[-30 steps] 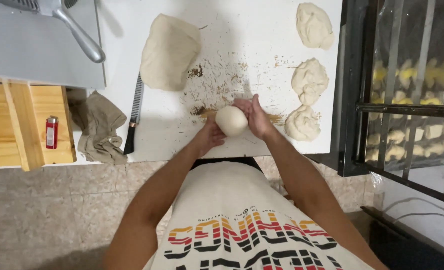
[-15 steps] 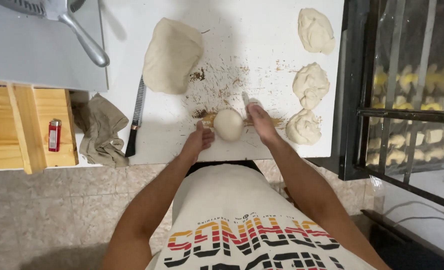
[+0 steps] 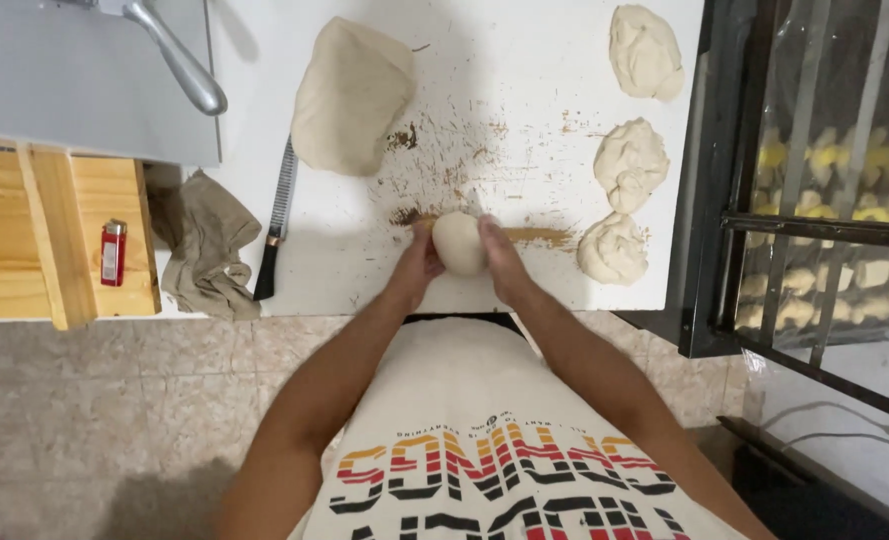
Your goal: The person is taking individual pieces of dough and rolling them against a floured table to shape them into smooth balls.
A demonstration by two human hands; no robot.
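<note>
Place: a small bakery kitchen.
Evidence: white work table (image 3: pixel 525 60) with dough lumps (image 3: pixel 630 160) and a big dough slab (image 3: pixel 353 92); serrated knife (image 3: pixel 277 215); metal rack (image 3: pixel 815 230) of shaped pieces; tiled floor (image 3: pixel 115 400).

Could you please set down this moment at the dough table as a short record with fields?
Surface: white table, flecked with brown crumbs
Left hand: cupped against the dough ball
Right hand: cupped against its other side
Big dough slab: far side, apart from the hands
Shaped dough pieces: three along the right edge
Knife: left of the hands
Cloth: hangs over the table's left edge
</note>
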